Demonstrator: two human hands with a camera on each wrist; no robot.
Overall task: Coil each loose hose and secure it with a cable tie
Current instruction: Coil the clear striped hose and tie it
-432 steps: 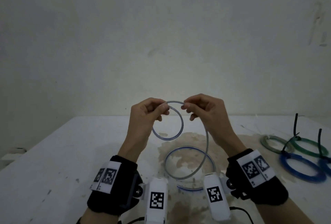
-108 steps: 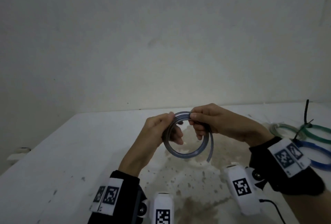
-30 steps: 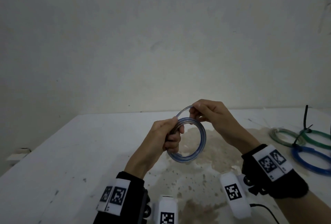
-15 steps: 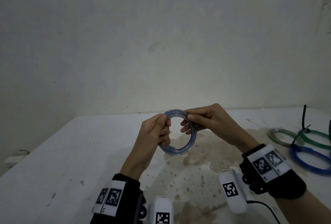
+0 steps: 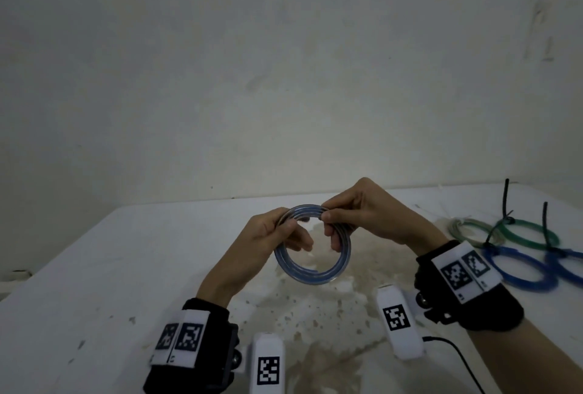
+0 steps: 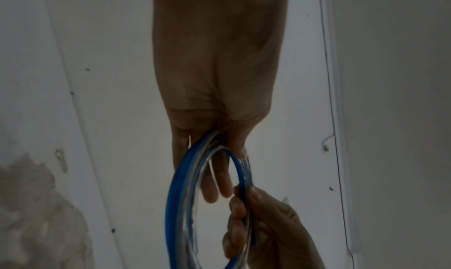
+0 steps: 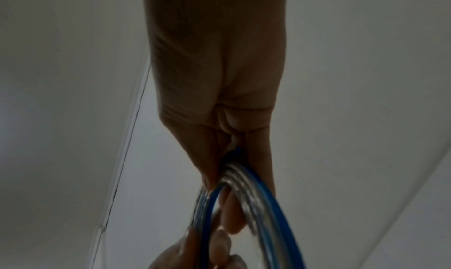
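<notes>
The left hand (image 5: 277, 236) pinches the upper left of the hose (image 5: 312, 277) between thumb and fingers, and the right hand (image 5: 359, 214) grips its upper right the same way, thumb on the outside and fingers (image 5: 336, 240) curled through the ring. Both hands are closed on the hose and hold it up in the air, above the stained middle of the counter (image 5: 94, 267) and clear of it. The hose is clear with a blue stripe and is wound into several turns that lie close together as one round coil; in the wrist views the turns sit stacked side by side under the fingertips. No loose tail hangs from it that I can see, though an end could be hidden under a hand.

By my reading, the coiling of this hose is done or very nearly so, and the step in hand is squaring up the turns before tying. No tie is on it yet, and I cannot pick out a loose cable tie anywhere in view.

The next move probably calls for one hand to keep all the turns pinched while the other lets go and fetches a tie; the hose looks springy, so a slack pinch would likely let it open.

At the right edge of the counter lie other coils: a pale one (image 5: 467, 229), a green one (image 5: 523, 234) and two blue ones (image 5: 517, 267), with black ties (image 5: 505, 195) sticking up from them. Those look finished.
</notes>
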